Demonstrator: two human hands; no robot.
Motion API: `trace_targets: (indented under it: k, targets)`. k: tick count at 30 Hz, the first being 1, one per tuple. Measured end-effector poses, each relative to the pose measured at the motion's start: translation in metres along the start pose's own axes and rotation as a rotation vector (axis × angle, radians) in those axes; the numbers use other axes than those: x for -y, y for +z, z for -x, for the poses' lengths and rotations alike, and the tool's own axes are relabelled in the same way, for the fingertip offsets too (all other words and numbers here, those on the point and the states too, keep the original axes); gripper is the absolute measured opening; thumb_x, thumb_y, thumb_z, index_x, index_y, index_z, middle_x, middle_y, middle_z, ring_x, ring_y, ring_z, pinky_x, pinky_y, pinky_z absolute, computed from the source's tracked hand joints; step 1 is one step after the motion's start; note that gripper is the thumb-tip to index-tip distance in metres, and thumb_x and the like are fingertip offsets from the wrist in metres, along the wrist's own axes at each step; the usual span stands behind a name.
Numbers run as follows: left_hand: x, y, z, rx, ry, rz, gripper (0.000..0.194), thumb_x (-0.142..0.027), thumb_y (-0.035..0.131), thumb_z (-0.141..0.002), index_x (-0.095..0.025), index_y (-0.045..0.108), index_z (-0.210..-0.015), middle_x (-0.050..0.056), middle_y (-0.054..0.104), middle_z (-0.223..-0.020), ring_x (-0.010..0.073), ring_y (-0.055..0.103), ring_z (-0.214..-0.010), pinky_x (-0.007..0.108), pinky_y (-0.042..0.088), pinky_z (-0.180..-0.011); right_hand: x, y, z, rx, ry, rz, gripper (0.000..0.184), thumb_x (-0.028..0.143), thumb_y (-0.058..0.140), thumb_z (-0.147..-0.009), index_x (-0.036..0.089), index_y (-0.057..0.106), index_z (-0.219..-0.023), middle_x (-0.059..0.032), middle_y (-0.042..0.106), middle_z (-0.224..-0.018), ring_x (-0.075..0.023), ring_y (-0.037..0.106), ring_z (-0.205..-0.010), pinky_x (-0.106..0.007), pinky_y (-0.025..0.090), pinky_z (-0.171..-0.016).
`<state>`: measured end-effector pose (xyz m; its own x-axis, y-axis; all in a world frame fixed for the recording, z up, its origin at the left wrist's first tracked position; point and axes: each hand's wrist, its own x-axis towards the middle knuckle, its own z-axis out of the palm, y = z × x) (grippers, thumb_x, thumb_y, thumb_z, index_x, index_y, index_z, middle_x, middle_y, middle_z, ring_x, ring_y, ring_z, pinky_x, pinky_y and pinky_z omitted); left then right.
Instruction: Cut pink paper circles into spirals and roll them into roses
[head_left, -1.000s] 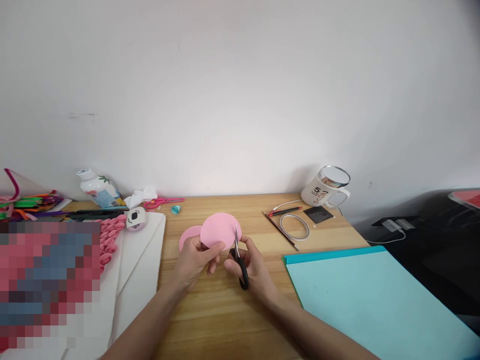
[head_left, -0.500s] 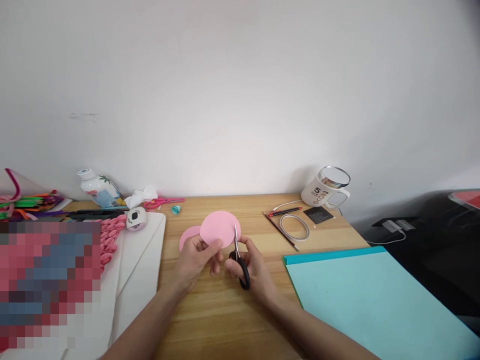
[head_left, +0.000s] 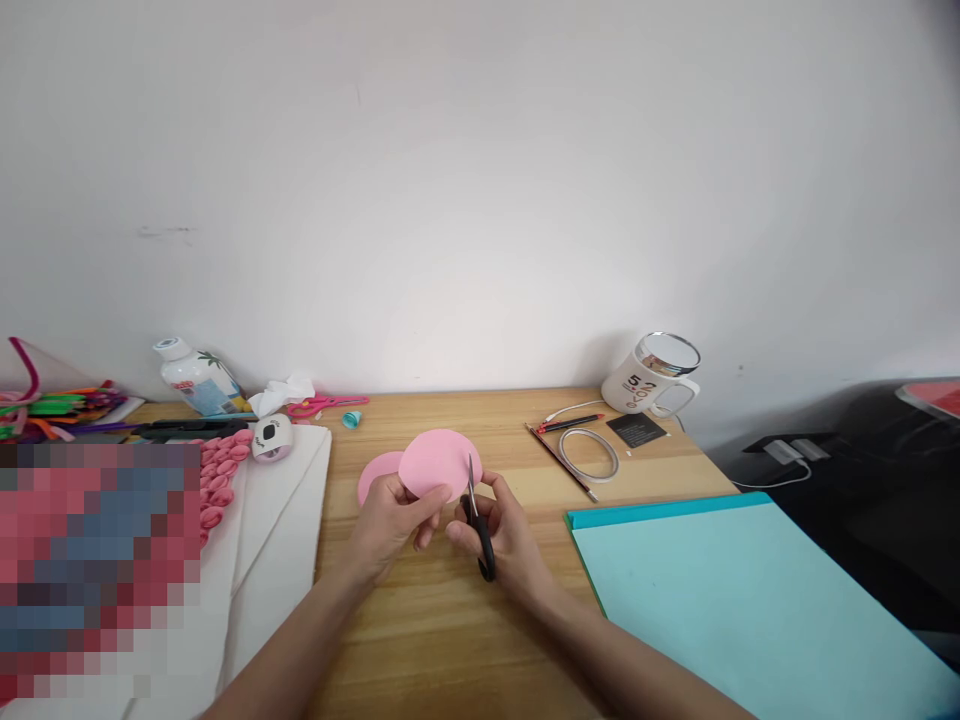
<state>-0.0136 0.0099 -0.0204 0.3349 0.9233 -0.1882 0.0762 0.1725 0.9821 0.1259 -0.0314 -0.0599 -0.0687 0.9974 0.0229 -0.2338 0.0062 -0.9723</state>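
Between thumb and fingers, my left hand (head_left: 394, 520) pinches a round piece of pink paper (head_left: 437, 462) by its lower edge. My right hand (head_left: 501, 545) is wrapped round the black handles of a pair of scissors (head_left: 481, 530). The blades point away from me and lie at the right edge of the pink circle, overlapping it. Behind and to the left, a second pink paper circle (head_left: 376, 468) rests on the wooden table, partly covered by the first circle and my left hand.
On the left lie white sheets (head_left: 289, 520), pink twisted pieces (head_left: 217, 490), a white bottle (head_left: 196, 378) and pink scissors (head_left: 319, 404). To the right stand a white mug (head_left: 649, 375), pencils (head_left: 562, 462), a coiled ring (head_left: 589, 455) and a light-blue board (head_left: 735, 590).
The pink circle has dipped slightly towards me and tilted a little. The scissor handles in my right hand have drawn closer together.
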Motion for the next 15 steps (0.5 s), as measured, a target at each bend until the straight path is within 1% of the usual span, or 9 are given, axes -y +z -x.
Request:
trace_targets:
  k: [4,9,15]
  targets:
    - [0.0004,-0.0008,-0.0002,-0.001,0.009,-0.005,0.036,-0.037,0.065,-0.068,-0.015,0.05,-0.045,-0.003,0.047,-0.038,0.0057,0.038,-0.032,0.02,0.026,-0.036,0.0007,0.0,-0.0002,0.003,0.009,0.003,0.052,0.041,0.075,-0.066,0.023,0.039,-0.099,0.0083,0.045,-0.061,-0.0105,0.039,-0.053,-0.023,0.029,-0.051]
    - [-0.0052,0.0009,0.0015,-0.003,0.016,-0.003,0.036,-0.039,0.065,-0.066,-0.016,0.049,-0.043,-0.004,0.046,-0.037,0.0059,0.038,-0.033,0.02,0.029,-0.037,0.0006,-0.0006,0.001,0.019,0.01,0.023,0.05,0.046,0.07,-0.07,0.022,0.038,-0.101,0.0094,0.043,-0.059,-0.0091,0.035,-0.052,-0.022,0.026,-0.05]
    - [-0.0065,0.001,0.0015,-0.004,0.026,-0.015,0.036,-0.039,0.065,-0.066,-0.016,0.049,-0.044,-0.004,0.046,-0.037,0.0055,0.037,-0.033,0.02,0.028,-0.037,0.0008,-0.0003,0.0017,0.015,0.018,0.02,0.051,0.047,0.07,-0.07,0.022,0.038,-0.1,0.0103,0.043,-0.056,-0.0081,0.032,-0.048,-0.022,0.023,-0.048]
